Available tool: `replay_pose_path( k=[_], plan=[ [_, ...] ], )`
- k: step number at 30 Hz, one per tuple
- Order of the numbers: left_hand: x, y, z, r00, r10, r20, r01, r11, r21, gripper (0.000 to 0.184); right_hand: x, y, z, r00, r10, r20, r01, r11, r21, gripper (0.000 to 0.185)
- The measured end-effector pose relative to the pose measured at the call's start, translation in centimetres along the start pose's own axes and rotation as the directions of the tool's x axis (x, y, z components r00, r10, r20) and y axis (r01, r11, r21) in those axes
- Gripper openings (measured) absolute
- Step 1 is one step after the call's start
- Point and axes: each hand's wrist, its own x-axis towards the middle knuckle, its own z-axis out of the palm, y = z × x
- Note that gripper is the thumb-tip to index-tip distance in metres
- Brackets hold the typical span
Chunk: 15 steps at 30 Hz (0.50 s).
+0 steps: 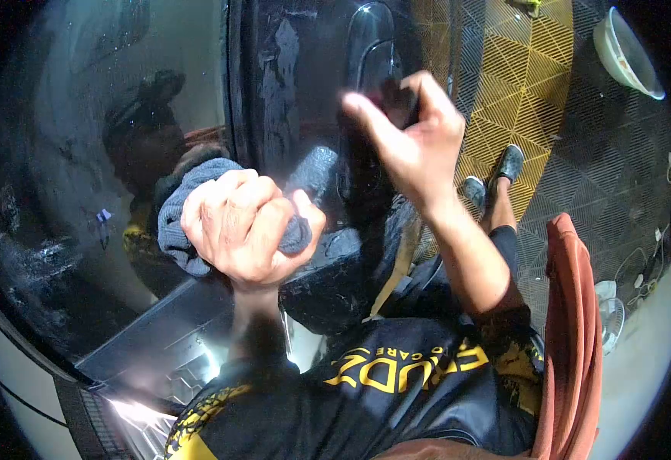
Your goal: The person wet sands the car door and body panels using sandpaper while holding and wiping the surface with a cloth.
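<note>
My left hand [247,226] is closed around a bunched dark grey cloth [190,211], which bulges out past the fingers on both sides. It is over a dark, glossy panel [151,92] that carries my reflection, water drops and whitish smears. To the right, my right hand [416,142] has thumb and fingers spread apart, in front of a dark panel with a rounded recess [374,38]. The area between its thumb and fingers is in deep shadow, and no held thing shows there. A wet, shiny patch [316,169] lies between the hands.
A rust-coloured cloth [569,330] hangs over my right shoulder. Yellow and dark grey floor tiles [523,115] stretch out at the right. A pale basin [623,57] is at the upper right. A fan-like object [610,314] and thin cables [642,280] lie farther down.
</note>
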Motion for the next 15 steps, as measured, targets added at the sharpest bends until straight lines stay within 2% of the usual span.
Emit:
replay_pose_path(
  k=[1, 3, 5, 7, 9, 10, 11, 13, 15],
  plan=[
    [0.0, 0.1, 0.0, 1.0, 0.0, -0.012, 0.0, 1.0, 0.009, 0.02, 0.7, 0.1, 0.5, 0.998, 0.057, -0.003, -0.057, 0.994, 0.092, 0.036],
    [-0.2, -0.1, 0.0, 1.0, 0.006, -0.02, -0.006, 1.0, 0.008, 0.02, -1.2, -1.2, -0.2, 1.0, -0.001, 0.014, 0.002, 0.997, -0.072, 0.036],
    [-0.1, 0.0, 0.0, 1.0, 0.011, -0.003, -0.011, 1.0, 0.016, 0.02, -4.1, -0.9, -0.4, 0.992, 0.096, 0.08, -0.097, 0.995, 0.009, 0.037],
    [0.0, -0.1, 0.0, 1.0, 0.011, -0.008, -0.011, 1.0, 0.013, 0.02, -2.0, -0.8, -0.4, 0.999, -0.03, 0.025, 0.031, 0.998, -0.057, 0.037],
    [-0.2, -0.1, 0.1, 1.0, 0.002, -0.007, -0.002, 1.0, 0.017, 0.02, 1.3, -0.2, 0.3, 0.999, -0.002, -0.044, 0.0, 0.999, -0.043, 0.037],
    [-0.3, -0.2, 0.2, 1.0, 0.003, -0.015, -0.003, 1.0, 0.002, 0.02, 1.8, -0.1, 0.7, 0.999, -0.013, -0.047, 0.017, 0.996, 0.086, 0.039],
    [-0.2, -0.2, 0.3, 1.0, 0.007, -0.029, -0.008, 1.0, -0.015, 0.02, 0.9, -0.2, 0.5, 0.999, -0.012, -0.047, 0.016, 0.996, 0.087, 0.039],
    [-0.1, -0.1, 0.2, 1.0, 0.006, -0.025, -0.007, 1.0, -0.014, 0.02, -2.8, -0.9, -0.4, 0.999, 0.013, 0.031, -0.011, 0.997, -0.076, 0.04],
    [-0.1, -0.3, 0.2, 0.999, 0.024, -0.029, -0.024, 1.0, -0.013, 0.02, -7.0, -0.6, -1.6, 0.968, 0.174, 0.181, -0.181, 0.983, 0.023, 0.04]
  ],
)
